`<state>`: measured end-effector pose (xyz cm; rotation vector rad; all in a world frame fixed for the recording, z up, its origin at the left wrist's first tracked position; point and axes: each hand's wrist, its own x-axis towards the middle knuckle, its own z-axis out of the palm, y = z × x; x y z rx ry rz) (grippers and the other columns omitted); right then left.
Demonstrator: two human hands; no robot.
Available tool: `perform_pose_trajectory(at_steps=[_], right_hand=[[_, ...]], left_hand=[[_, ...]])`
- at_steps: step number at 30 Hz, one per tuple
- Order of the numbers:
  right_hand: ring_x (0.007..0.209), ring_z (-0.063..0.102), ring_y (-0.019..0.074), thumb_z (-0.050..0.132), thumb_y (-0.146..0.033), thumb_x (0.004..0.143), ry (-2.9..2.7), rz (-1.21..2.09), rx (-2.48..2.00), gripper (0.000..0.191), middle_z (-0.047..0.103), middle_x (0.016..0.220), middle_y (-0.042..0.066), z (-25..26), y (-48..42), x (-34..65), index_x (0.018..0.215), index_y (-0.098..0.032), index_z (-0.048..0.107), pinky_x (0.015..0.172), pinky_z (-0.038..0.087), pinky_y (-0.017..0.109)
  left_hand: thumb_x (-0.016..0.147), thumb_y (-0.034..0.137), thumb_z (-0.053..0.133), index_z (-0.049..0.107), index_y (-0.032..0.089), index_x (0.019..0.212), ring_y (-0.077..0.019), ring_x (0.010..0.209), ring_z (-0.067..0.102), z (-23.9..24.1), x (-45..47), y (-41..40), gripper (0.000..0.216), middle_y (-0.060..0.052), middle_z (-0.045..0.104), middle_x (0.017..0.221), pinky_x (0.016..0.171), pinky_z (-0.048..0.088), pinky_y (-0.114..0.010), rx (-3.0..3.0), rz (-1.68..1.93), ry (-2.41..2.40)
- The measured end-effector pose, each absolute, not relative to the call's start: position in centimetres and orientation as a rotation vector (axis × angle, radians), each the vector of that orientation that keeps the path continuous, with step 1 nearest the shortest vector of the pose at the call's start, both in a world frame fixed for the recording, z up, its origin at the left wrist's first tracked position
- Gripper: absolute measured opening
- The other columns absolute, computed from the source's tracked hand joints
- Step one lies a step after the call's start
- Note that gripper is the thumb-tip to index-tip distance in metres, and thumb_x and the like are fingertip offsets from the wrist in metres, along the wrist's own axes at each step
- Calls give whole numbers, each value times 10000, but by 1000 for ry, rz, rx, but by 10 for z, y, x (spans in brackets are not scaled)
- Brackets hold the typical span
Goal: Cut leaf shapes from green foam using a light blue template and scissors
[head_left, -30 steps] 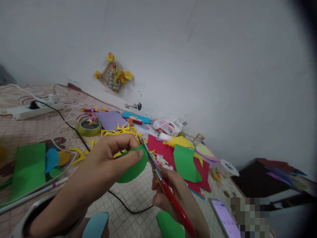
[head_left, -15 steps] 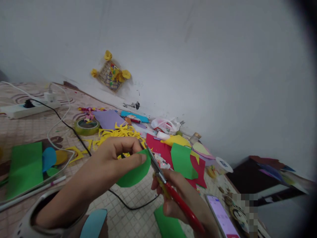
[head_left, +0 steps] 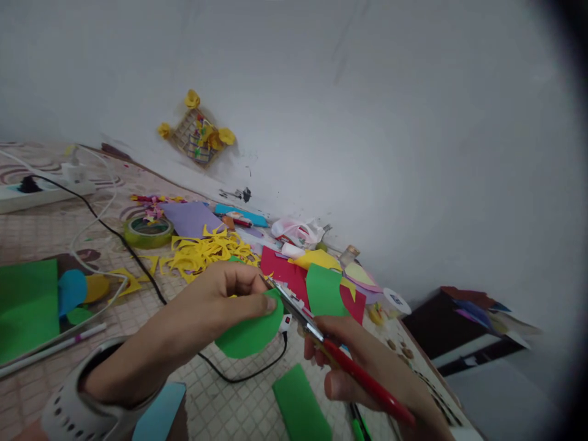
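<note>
Our left hand (head_left: 220, 303) pinches green paper (head_left: 250, 334) above table (head_left: 236, 404); our right hand (head_left: 367, 349) grips scissors (head_left: 328, 348), long axis slanting toward table's wall-side edge, blades (head_left: 296, 310) at paper's right rim.

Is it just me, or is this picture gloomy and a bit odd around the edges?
Head view: dim, greyish light on the wall; head view: a curved dark border at far right, cause unclear; head view: red-handled scissors and yellow scraps slightly soft.
</note>
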<state>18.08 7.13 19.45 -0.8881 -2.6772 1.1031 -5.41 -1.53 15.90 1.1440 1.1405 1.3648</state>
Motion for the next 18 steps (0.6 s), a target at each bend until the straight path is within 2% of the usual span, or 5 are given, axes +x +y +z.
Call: perform_pose_trajectory(at_steps=[4,9,13,18], right_hand=[[667,567,229,587,-951,601,-2721,1099,-901,843,636,804,89,199,70,179,892,-167,691,562,449,330],[750,580,267,624,-972,502,-2682,1097,-1027,946,657,890,118,194,67,174,957,-144,661,673,484,398],[757,560,257,672,-941,484,-2649,1092,-1051,898,645,878,94,190,66,173,932,-162,656,699,476,406],[744,579,257,719,-874,538,-2647,1132,-970,820,653,884,95,192,66,176,937,-159,673,634,463,370]], left_hand=[[684,406,723,514,206,604,-94,507,323,160,-51,-14,300,77,396,543,475,222,-223,1097,1345,1143],[646,415,729,562,197,623,-98,511,368,166,-45,-13,275,63,454,545,476,255,-222,1045,1383,1166],[657,438,723,559,197,631,-91,496,350,166,-45,-14,293,68,442,537,463,240,-224,1068,1379,1171],[680,431,706,547,196,644,-88,505,329,163,-45,-15,286,78,405,538,467,231,-224,1135,1336,1154]])
